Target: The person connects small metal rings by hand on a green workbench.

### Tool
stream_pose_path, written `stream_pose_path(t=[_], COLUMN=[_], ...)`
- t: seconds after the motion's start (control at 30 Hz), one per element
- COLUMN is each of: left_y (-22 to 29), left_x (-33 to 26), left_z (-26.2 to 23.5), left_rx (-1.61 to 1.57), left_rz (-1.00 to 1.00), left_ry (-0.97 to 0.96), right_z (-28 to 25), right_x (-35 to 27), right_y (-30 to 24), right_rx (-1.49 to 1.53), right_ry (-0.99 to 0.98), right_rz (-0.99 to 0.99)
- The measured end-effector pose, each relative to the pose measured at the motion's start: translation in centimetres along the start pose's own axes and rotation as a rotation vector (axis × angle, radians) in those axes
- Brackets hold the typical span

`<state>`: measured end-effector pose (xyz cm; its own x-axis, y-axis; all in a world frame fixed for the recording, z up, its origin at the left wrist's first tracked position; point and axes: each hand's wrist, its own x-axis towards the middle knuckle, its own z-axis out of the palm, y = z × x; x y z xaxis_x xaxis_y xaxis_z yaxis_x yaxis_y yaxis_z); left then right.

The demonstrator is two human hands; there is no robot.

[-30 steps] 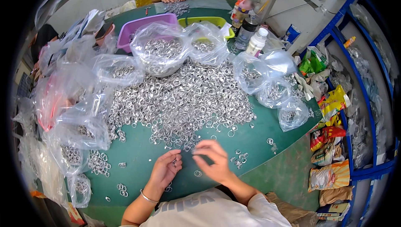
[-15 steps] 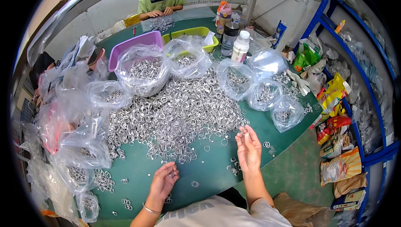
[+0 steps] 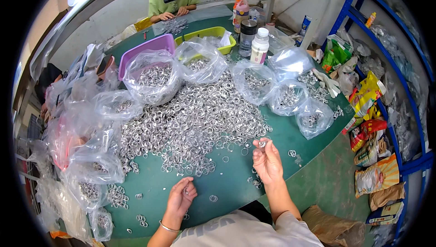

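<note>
My right hand (image 3: 270,165) is raised above the table's front edge, its thumb and fingers pinching a small silver metal ring (image 3: 262,144). My left hand (image 3: 181,196) hovers lower and to the left, fingers curled, with a bit of silver ring showing at the fingertips. Ahead of both hands spreads a wide heap of silver rings (image 3: 186,129) on the green table (image 3: 231,174). A few loose rings lie close by: one (image 3: 213,198) right of my left hand, and a small cluster (image 3: 255,182) partly behind my right wrist.
Clear plastic bags of rings (image 3: 154,79) ring the heap. A purple basin (image 3: 147,49), a green basin (image 3: 232,41) and bottles (image 3: 260,47) stand behind. Across the table a person in green (image 3: 175,2) handles small grey pieces. Blue shelving (image 3: 347,15) lines the right side.
My right hand has shifted slightly left and turned, bringing the pinched ring into clearer view. My left hand stays nearly in place, fingers still curled. The whole view has shifted a little.
</note>
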<state>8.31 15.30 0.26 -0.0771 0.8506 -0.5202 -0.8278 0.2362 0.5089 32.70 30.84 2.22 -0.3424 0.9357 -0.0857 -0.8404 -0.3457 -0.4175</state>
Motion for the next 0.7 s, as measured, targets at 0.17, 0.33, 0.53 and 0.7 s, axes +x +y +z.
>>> stream_pose_path(t=[0.17, 0.33, 0.53, 0.7], left_y=[-0.2, 0.0, 0.2, 0.3], left_x=[-0.3, -0.4, -0.7, -0.6], left_z=[0.0, 0.7, 0.4, -0.1], left_rx=[0.009, 0.047, 0.064, 0.048], left_rz=[0.011, -0.01, -0.06, -0.1], left_ry=[0.031, 0.019, 0.003, -0.002], right_z=[0.9, 1.5, 2.0, 5.6], right_x=[0.2, 0.3, 1.1, 2.2], right_y=[0.3, 0.9, 1.6, 1.6], right_rx=[-0.07, -0.232, -0.42, -0.693], right_ry=[0.01, 0.026, -0.04, -0.088], right_rz=[0.063, 0.188, 0.152, -0.16])
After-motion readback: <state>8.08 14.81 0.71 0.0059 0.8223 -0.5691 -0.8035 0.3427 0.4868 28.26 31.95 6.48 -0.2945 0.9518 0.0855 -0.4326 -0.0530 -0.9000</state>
